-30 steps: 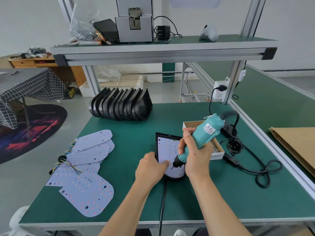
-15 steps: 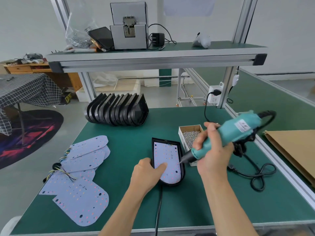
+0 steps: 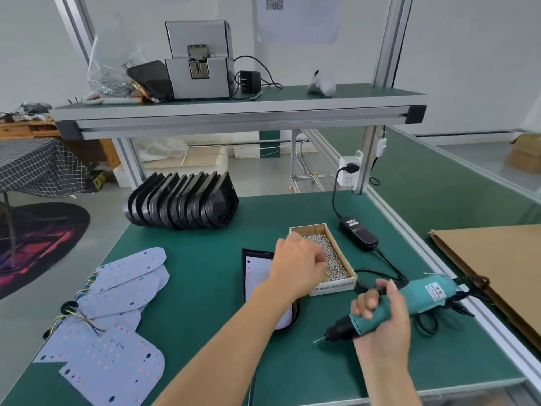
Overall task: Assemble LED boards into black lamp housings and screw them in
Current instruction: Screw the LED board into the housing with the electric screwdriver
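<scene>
A black lamp housing (image 3: 245, 268) with a pale LED board (image 3: 257, 271) inside lies flat at the middle of the green bench, partly hidden by my left forearm. My left hand (image 3: 295, 265) reaches over it into the cardboard screw box (image 3: 333, 288), its fingers curled down among the small silver screws (image 3: 328, 250); what they pinch is hidden. My right hand (image 3: 380, 326) grips a teal electric screwdriver (image 3: 421, 294) low at the right, bit pointing left above the mat.
A row of empty black housings (image 3: 181, 206) stands at the back of the bench. Loose LED boards (image 3: 117, 317) with wires lie at the left. A power adapter (image 3: 357, 232) and its cable run at the right. Cardboard (image 3: 497, 265) lies on the neighbouring bench.
My left hand left the LED board and went right into the screw box. My right hand swung the screwdriver away from the housing, down and to the right.
</scene>
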Available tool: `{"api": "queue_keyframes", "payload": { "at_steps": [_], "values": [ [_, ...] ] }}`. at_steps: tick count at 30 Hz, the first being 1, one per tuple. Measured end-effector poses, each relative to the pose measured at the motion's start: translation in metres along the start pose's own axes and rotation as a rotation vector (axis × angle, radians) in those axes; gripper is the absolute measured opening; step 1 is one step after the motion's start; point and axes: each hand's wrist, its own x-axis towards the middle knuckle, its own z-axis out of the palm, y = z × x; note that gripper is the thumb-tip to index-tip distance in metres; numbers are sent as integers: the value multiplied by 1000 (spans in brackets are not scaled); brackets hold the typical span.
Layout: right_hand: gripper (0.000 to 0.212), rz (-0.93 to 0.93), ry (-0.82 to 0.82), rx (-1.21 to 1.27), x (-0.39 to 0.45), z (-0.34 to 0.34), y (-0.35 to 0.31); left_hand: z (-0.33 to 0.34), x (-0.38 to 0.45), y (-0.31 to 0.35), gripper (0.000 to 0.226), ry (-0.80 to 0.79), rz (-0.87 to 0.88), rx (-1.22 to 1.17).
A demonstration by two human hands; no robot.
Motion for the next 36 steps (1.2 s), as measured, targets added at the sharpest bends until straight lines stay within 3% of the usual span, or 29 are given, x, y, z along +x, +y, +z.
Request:
{"api": "queue_keyframes", "payload": {
  "at_steps": [5, 12, 25, 28, 36],
  "values": [
    [19, 38, 22, 24, 0, -6, -3, 34, 26, 0, 18, -246, 34, 312],
    [17, 50, 18, 32, -3, -2, -1, 51, 42, -1, 21, -296, 45, 426],
    [10, 40, 35, 13, 0, -3, 3, 57, 53, -5, 17, -279, 118, 406],
    [13, 28, 26, -3, -1, -4, 2, 50, 49, -6, 18, -207, 104, 256],
    [19, 10, 23, -45, -4, 6, -1, 10, -11, -21, 7, 0, -207, -713]
  ]
}}
